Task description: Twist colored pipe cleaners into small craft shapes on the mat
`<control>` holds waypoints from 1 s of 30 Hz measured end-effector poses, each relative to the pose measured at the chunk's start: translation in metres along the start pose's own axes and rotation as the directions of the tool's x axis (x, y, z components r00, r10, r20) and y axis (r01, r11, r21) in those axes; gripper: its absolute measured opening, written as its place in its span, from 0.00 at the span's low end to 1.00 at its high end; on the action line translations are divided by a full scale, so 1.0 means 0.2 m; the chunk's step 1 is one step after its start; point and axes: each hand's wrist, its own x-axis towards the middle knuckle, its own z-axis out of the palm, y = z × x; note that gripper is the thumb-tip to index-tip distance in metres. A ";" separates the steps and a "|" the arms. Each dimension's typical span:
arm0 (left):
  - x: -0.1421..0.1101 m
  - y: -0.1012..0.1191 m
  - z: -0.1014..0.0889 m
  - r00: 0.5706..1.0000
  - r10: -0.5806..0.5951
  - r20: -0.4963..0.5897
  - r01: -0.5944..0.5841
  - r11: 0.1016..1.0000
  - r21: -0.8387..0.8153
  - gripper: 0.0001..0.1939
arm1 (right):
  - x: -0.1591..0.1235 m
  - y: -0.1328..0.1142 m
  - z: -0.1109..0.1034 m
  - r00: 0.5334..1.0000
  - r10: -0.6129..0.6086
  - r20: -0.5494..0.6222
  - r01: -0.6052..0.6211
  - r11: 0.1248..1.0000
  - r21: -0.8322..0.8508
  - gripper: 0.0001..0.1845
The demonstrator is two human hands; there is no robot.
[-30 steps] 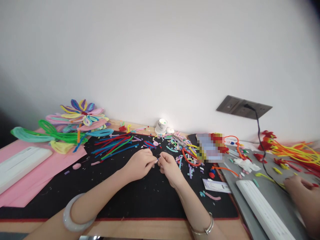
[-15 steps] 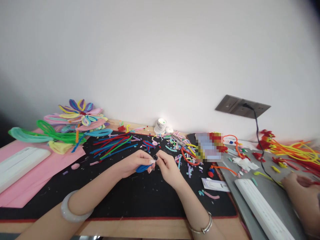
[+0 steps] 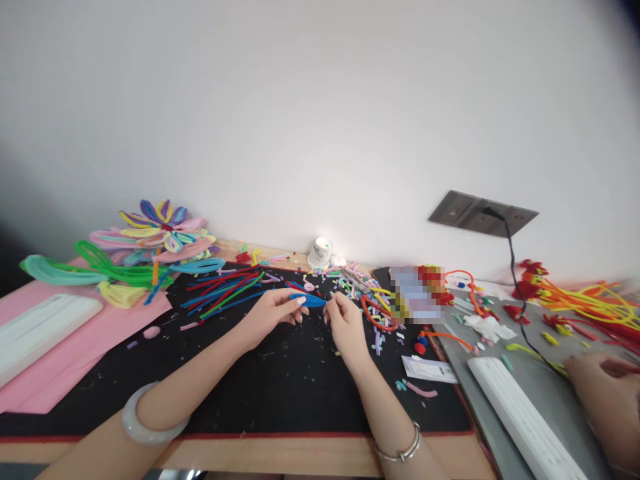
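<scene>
Between my two hands, above the black mat, a bent blue pipe cleaner piece is stretched out. My left hand pinches its left part between thumb and fingers. At the other end, the fingertips of my right hand close on its narrow tip. Just behind the left hand lie red, blue and green pipe cleaners. Many short cut pipe cleaner bits are scattered beyond the right hand.
Pipe cleaner flowers and pink paper are at left. A white paper cup stands by the wall. Rightward are a red loop, a white power strip, a black cord and another person's hand.
The blue piece, mostly hidden a second ago, shows below my left hand, then lies level between both hands. My hands have moved apart and slightly up.
</scene>
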 end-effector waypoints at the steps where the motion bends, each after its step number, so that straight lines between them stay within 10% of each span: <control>1: 0.01 0.00 0.00 0.999 0.029 -0.019 -0.028 0.999 0.040 0.15 | 0.00 0.00 0.00 1.000 0.008 0.027 -0.008 1.000 0.012 0.16; 7: 0.02 -0.01 -0.01 0.995 0.095 -0.043 -0.088 0.984 0.152 0.15 | 0.01 0.01 0.00 0.984 -0.024 0.174 0.026 1.000 -0.006 0.12; 14: 0.03 -0.01 -0.05 0.948 0.141 -0.286 -0.113 0.987 0.111 0.20 | 0.03 0.04 -0.02 0.999 -0.037 0.001 0.037 0.998 -0.058 0.15; 21: 0.03 -0.02 -0.03 0.975 0.160 -0.155 -0.120 0.963 0.240 0.14 | 0.02 0.03 0.00 0.969 -0.081 0.235 0.099 0.993 -0.064 0.12; 30: 0.00 0.00 -0.03 0.937 0.283 -0.205 -0.154 0.862 0.483 0.13 | 0.00 0.02 0.02 0.979 -0.046 0.199 0.087 0.975 -0.206 0.13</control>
